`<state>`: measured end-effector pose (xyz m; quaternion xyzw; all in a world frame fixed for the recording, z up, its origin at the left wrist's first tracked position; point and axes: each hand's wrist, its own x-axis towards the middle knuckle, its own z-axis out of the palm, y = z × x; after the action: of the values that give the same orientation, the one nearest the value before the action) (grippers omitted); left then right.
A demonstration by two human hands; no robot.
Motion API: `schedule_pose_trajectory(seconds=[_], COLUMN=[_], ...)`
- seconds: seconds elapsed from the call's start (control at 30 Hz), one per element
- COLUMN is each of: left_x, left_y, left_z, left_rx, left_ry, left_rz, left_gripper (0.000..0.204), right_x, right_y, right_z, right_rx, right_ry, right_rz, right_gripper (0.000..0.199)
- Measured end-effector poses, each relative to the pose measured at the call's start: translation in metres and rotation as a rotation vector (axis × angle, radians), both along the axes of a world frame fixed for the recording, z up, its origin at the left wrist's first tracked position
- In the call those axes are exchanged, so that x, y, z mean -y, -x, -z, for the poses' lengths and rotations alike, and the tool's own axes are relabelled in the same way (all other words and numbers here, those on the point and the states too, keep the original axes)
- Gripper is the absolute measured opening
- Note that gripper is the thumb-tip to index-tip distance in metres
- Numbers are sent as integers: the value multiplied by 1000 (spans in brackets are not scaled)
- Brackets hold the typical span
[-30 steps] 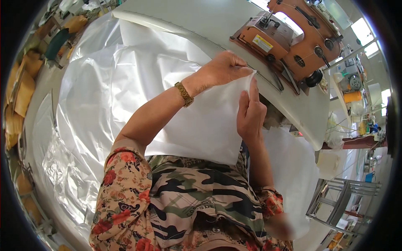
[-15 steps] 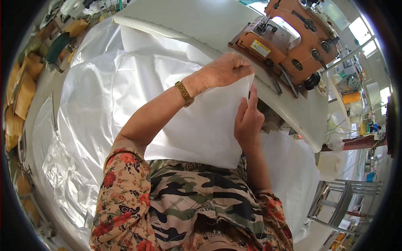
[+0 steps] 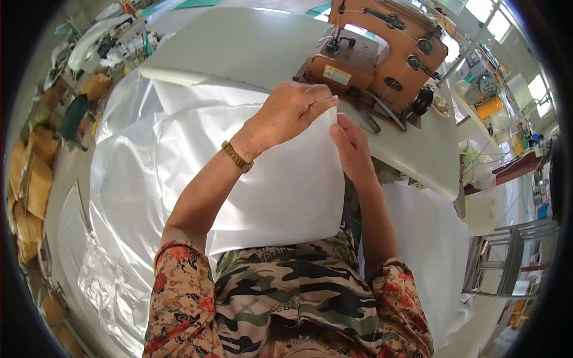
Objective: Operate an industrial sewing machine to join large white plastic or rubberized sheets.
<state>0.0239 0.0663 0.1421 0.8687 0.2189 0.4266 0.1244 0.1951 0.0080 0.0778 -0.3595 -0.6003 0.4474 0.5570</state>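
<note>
A large sheet of glossy white fabric (image 3: 280,185) covers my lap and spreads off to the left. My left hand (image 3: 293,113), with a gold-coloured watch (image 3: 237,156) on the wrist, pinches the upper right corner of this fabric between thumb and fingers. Just below it, my right hand (image 3: 353,146) grips the fabric's right edge, thumb in front; some of its fingers are hidden behind the cloth. Beyond both hands stands an orange-brown sewing machine (image 3: 352,68) on a pale table (image 3: 239,42).
A ruler-like strip of marks (image 3: 239,85) runs along the table's near edge. A metal tool (image 3: 370,121) lies beside the machine. At the right are a grey metal frame (image 3: 507,256) and shelves with an orange container (image 3: 489,107). Yellow-brown bundles (image 3: 39,179) are stacked at the left.
The view has shifted, so the machine sits further left. My right hand's raised index finger has come down and bent against the fabric edge. The left hand keeps its pinch at the corner.
</note>
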Motion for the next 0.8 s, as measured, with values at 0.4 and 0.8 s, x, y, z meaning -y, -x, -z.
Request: schedule_pose_trajectory(seconds=[0.4,0.8], left_x=[-45,-81], left_y=[8,-7], left_z=[-24,-44], left_rx=[-49,-217], left_ry=[645,544], left_rz=[110,33], left_gripper=[38,34], right_x=[-26,-40], right_y=[23,29], right_z=[-14,-16], right_rx=[4,838], right_ry=[-185,-435], right_rz=[290,648], right_gripper=[39,62])
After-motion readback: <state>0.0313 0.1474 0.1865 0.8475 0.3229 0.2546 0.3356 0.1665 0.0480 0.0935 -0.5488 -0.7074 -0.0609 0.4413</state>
